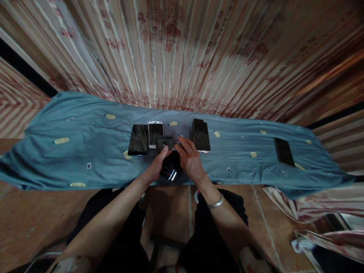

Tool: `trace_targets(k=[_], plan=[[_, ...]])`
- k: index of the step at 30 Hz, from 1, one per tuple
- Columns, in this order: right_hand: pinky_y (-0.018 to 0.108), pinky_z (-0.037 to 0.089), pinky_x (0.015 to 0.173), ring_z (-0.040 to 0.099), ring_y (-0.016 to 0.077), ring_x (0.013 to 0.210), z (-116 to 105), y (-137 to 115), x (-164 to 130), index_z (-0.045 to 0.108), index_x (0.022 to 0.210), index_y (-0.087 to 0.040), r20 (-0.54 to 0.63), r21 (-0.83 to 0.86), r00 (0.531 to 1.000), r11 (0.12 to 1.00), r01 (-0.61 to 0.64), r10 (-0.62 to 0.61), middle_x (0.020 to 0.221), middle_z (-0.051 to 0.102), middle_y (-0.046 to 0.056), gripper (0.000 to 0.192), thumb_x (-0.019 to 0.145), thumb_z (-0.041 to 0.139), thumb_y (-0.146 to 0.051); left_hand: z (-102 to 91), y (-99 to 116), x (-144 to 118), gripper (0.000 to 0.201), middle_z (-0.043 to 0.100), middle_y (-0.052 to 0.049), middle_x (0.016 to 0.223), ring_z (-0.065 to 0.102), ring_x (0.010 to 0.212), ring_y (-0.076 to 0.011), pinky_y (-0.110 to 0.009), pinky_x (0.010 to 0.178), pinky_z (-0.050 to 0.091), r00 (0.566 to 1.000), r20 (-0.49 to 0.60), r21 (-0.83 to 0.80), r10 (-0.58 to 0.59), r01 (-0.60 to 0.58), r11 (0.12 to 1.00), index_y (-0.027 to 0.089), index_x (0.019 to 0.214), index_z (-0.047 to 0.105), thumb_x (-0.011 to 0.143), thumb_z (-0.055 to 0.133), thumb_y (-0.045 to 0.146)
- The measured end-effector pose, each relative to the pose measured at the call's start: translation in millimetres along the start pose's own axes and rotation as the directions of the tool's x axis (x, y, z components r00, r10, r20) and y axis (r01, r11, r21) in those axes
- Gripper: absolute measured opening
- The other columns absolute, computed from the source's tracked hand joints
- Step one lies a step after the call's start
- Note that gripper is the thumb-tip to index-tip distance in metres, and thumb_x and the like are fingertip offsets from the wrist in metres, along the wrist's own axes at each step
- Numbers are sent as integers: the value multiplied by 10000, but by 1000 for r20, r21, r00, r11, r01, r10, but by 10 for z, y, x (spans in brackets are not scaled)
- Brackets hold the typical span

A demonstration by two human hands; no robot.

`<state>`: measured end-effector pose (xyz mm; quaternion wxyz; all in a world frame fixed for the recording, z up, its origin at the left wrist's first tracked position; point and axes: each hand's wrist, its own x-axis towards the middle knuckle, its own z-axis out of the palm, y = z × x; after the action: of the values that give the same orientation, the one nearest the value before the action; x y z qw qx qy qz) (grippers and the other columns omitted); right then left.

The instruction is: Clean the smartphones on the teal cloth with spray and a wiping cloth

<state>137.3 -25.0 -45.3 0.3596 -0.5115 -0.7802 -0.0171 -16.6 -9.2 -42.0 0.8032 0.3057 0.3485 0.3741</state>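
In the middle of the cloth-covered bench, my left hand (157, 165) is closed on the side of a glossy black phone (171, 167) that catches a bright reflection. Its thumb lies at the lower edge of a dark grey phone or phone back (162, 142) with a small camera spot. My right hand (190, 157) bends over the black phone's right side, fingers drawn together; what they pinch, if anything, I cannot make out. To the left lie a white-framed phone (156, 131) and a large black phone (138, 140). Two overlapping dark phones (201, 135) rest beyond my right hand.
Another black phone (284, 152) lies alone near the bench's right end. Blue-green patterned cloth (93, 144) covers the narrow bench, its folds hanging over the edges. A pleated curtain (170, 57) stands right behind it. My legs are below the near edge.
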Motion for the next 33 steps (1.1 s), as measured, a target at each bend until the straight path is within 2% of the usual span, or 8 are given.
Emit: trace_targets(k=[7,13,21,29,33], plan=[[474,507,1122,548,270,1308,25,-160,-29,702,1191,-148,28,3,996,996,90,-90,1366,642,166,327,975,466,-81,1,31,10,507,782,-107,1056,642,1202,-300,-377,1058,453,995,-84,-11,46,-47,999,117,1049,777,892,621,574],[477,508,1120,559,264,1303,10,-107,-10,713,1164,-166,15,-27,998,998,59,-58,1365,643,153,332,975,455,-75,36,36,11,516,779,-113,1065,632,1217,-312,-385,1060,450,998,-49,-31,44,-46,998,117,1106,763,891,626,566],[442,514,1117,557,264,1299,55,-213,-32,710,1186,-119,20,-10,993,993,118,-118,1347,653,172,333,987,445,-89,-11,23,38,520,776,-117,1082,633,1215,-301,-368,1064,446,989,-122,-52,80,-87,995,96,1048,772,861,665,569],[491,507,1120,541,271,1320,71,-98,14,708,1194,-151,-4,-37,999,998,48,-48,1371,639,165,372,970,424,-63,11,3,44,646,785,-127,1067,608,1253,-334,-408,1085,423,998,-35,-37,58,-60,998,112,1091,772,800,664,678],[465,513,1117,559,263,1296,91,-155,9,710,1179,-151,-6,-37,997,996,77,-77,1356,651,155,343,979,439,-86,4,26,50,589,783,-122,1052,634,1209,-320,-395,1044,455,995,-81,-47,63,-67,997,107,1107,764,841,652,620]])
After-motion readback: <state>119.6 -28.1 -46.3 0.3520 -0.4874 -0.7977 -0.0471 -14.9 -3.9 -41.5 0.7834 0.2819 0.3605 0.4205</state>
